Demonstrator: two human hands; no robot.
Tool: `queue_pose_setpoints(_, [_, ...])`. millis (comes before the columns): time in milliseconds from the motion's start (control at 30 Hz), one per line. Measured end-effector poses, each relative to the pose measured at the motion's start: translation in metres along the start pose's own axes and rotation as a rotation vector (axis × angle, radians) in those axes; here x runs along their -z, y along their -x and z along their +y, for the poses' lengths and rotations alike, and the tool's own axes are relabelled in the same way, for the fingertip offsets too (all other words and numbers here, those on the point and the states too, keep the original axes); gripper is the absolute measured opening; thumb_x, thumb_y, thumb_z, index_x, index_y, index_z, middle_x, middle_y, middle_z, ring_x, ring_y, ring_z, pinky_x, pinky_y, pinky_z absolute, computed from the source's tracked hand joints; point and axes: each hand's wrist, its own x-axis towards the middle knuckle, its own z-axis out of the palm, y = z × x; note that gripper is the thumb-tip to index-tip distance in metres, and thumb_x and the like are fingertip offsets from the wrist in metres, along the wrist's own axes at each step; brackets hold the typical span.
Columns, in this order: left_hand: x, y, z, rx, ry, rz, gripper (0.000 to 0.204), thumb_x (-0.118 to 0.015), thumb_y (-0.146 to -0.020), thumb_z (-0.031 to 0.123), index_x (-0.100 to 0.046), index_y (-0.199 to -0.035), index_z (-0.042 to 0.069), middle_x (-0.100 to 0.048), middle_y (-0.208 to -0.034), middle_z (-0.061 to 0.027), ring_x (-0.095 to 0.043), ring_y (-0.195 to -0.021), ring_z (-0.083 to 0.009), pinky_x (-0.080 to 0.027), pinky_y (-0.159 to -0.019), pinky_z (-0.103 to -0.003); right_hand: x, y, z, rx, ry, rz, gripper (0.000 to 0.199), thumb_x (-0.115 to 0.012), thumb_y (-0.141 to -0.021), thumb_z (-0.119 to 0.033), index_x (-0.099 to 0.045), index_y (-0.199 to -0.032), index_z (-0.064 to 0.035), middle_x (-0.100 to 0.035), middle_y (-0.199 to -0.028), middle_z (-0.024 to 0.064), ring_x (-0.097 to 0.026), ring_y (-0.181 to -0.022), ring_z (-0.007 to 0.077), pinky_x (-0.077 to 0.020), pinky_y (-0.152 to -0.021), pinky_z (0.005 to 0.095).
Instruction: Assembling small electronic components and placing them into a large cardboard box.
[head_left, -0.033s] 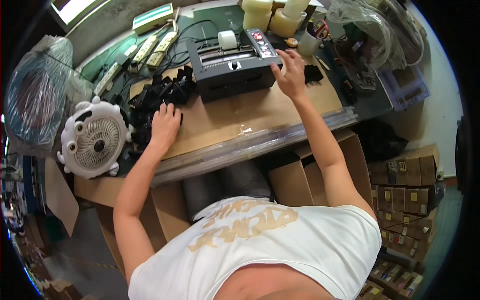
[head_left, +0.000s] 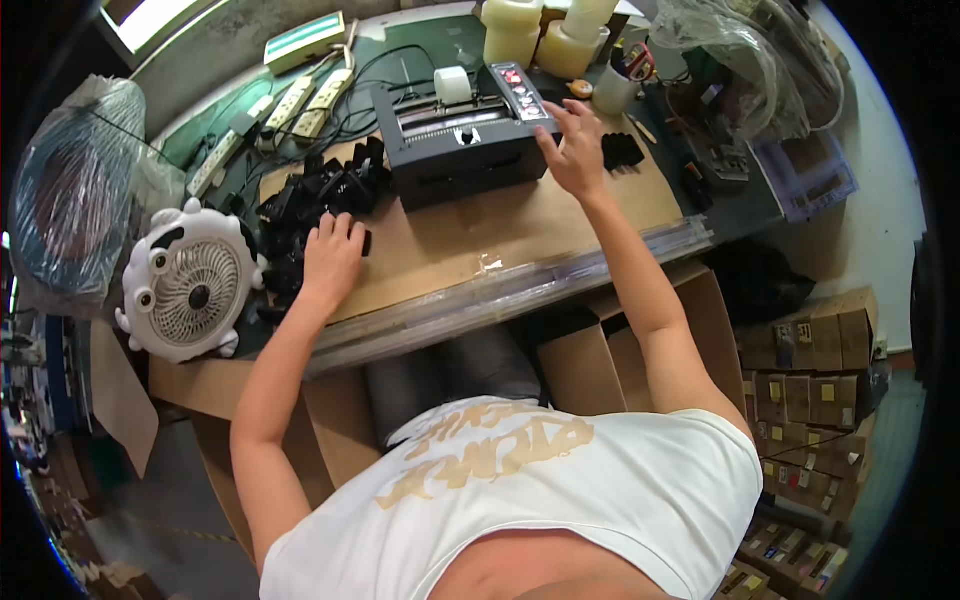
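Observation:
My left hand [head_left: 335, 258] is at the near edge of a heap of small black parts [head_left: 335, 185] on the left of the table. Its fingers curl over a small black part [head_left: 367, 244], whose end sticks out beside them; the rest is hidden under the hand. Ahead of me stands a dark grey boxy machine [head_left: 470, 165] with a white roll [head_left: 453, 84] on top and a panel of red and white buttons [head_left: 518, 90] at its right. Beside that panel, my right hand [head_left: 576, 152] has its fingers apart and holds nothing.
A white animal-shaped fan [head_left: 192, 285] stands left of the heap. Power strips [head_left: 325, 103] and cables lie behind. Tape rolls [head_left: 512, 35] and a pen cup [head_left: 615, 88] stand at the back. More black parts [head_left: 622, 150] lie right. Open cartons [head_left: 580, 365] sit below the table's edge.
My left hand has shifted slightly nearer to me along with the black part. The right hand has moved a little left, its fingers still apart.

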Motion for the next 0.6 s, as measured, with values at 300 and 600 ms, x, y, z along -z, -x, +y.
queue_pose_setpoints(300, [0.040, -0.060, 0.062, 0.353, 1.797, -0.548, 0.033, -0.054, -0.101, 0.025, -0.053, -0.126, 0.004, -0.065, -0.112, -0.0138, -0.065, -0.097, -0.0236, -0.056, -0.083, -0.034, -0.033, -0.002, 0.005, 0.072, 0.099, 0.044, 0.029, -0.059, -0.093, -0.034, -0.070, -0.115, -0.0180, -0.055, -0.123, 0.0122, -0.043, -0.120, 0.0351, -0.0393, -0.102, 0.0409])
queue_pose_setpoints(600, [-0.019, -0.068, 0.081, 0.668, 2.432, -0.635, 0.031, -0.050, -0.104, 0.024, -0.048, -0.126, 0.002, -0.065, -0.110, -0.0186, -0.069, -0.097, -0.0318, -0.062, -0.074, -0.033, 0.012, 0.063, -0.067, -0.594, -0.536, -0.256, 0.016, -0.068, -0.091, -0.022, -0.068, -0.101, -0.0106, -0.060, -0.075, 0.0003, -0.055, -0.069, 0.0154, -0.0446, -0.067, 0.0262])
